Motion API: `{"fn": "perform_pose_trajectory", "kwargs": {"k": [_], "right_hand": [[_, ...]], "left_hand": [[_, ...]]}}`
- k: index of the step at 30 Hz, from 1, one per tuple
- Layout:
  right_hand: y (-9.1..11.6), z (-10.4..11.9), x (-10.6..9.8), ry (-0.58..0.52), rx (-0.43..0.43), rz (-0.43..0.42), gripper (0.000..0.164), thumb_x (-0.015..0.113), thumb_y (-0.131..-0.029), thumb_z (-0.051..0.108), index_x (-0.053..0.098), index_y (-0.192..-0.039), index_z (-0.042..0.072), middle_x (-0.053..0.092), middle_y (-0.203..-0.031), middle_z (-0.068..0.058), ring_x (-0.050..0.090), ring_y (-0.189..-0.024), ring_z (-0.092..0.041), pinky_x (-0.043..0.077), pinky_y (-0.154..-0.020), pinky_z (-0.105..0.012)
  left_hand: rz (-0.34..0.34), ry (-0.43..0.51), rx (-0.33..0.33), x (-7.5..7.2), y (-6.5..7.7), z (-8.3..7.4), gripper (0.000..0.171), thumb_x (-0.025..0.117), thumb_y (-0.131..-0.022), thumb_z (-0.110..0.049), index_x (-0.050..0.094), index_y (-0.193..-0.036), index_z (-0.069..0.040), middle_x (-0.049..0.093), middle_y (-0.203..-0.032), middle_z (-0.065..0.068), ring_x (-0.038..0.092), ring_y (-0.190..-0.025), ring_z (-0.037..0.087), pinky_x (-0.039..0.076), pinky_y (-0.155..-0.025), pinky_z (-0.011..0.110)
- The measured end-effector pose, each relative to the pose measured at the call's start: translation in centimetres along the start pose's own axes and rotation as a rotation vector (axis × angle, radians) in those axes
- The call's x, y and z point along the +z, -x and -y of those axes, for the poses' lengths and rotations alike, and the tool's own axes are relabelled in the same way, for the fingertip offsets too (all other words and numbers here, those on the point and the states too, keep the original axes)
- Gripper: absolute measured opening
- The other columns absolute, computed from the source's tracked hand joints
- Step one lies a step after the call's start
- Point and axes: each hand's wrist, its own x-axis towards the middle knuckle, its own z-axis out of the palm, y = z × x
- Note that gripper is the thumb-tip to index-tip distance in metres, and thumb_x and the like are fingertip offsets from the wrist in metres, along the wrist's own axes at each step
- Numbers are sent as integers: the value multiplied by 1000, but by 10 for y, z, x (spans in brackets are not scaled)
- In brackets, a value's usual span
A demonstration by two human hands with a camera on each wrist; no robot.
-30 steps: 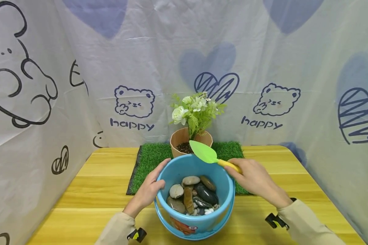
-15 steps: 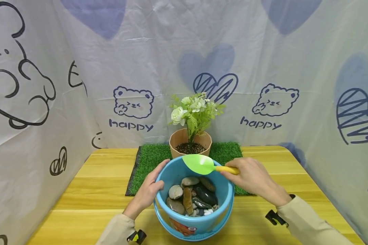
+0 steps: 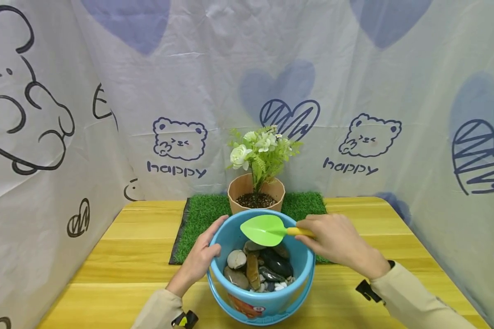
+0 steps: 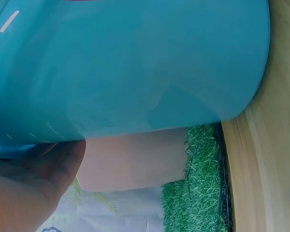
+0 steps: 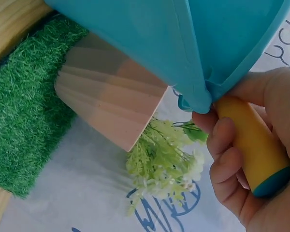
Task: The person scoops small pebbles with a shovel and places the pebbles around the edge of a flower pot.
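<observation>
A light blue bucket [image 3: 267,305] stands at the table's near side, stones [image 3: 253,270] of several sizes and colours inside it. My left hand [image 3: 197,256] grips its left rim, thumb at the edge and fingers along the outer wall [image 4: 135,72]. With my right hand [image 3: 337,240] I hold a small garden trowel [image 3: 264,230] by its yellow handle [image 5: 253,145], fingers curled round it. The green blade is inside the bucket's opening, below the far rim and over the rear stones, which it partly hides. Its blade is hidden in the right wrist view.
Just behind the bucket, a terracotta-coloured pot [image 3: 235,196] holds dark soil and a plant with white flowers [image 3: 263,151]. The pot stands on an artificial grass mat [image 3: 197,219]. Underneath is a wooden table [image 3: 119,265], with printed cloth [image 3: 226,82] hanging around it.
The trowel's blade has swung left and down from above the far rim into the bucket's opening, my right hand turning with it. My left hand stays at the rim.
</observation>
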Motion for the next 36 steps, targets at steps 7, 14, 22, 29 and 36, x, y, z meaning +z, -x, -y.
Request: {"fn": "perform_pose_trajectory", "kwargs": {"k": [7, 14, 22, 29, 36], "right_hand": [[-3, 0, 0, 11, -53, 20, 11, 75, -83, 34, 74, -87, 23, 61, -71, 12, 39, -52, 3, 29, -44, -15], [-4, 0, 6, 26, -36, 5, 19, 76, -80, 41, 68, -75, 24, 52, -63, 14, 34, -49, 2, 26, -43, -16], [-6, 0, 7, 44, -62, -35, 19, 78, -78, 41, 70, -75, 23, 50, -62, 12, 34, -49, 2, 25, -42, -15], [-3, 2, 10, 89, -105, -135, 25, 81, -77, 36, 62, -67, 23, 41, -62, 12, 29, -46, 2, 19, -41, -16], [-1, 6, 10, 204, -149, -182, 24, 83, -75, 34, 64, -73, 20, 48, -63, 9, 41, -48, -3, 22, -41, -15]], "left_hand": [[2, -9, 13, 0, 0, 1, 78, 41, -78, -4, 28, -155, -12, 42, -150, 22, 51, -128, 41, 48, -94, 49], [6, 2, 15, 1, 0, 1, 79, 40, -78, -3, 27, -155, -11, 42, -150, 22, 51, -128, 40, 48, -95, 45], [-5, 12, 7, 0, -1, 1, 79, 41, -78, -3, 27, -155, -12, 42, -150, 21, 51, -128, 41, 48, -95, 48], [-2, 14, 10, 1, 0, 1, 78, 40, -79, -3, 27, -155, -10, 40, -151, 23, 48, -129, 43, 46, -96, 51], [-3, 27, 13, 1, 0, 0, 78, 40, -79, -3, 27, -155, -10, 39, -151, 23, 47, -130, 44, 46, -96, 51]]}}
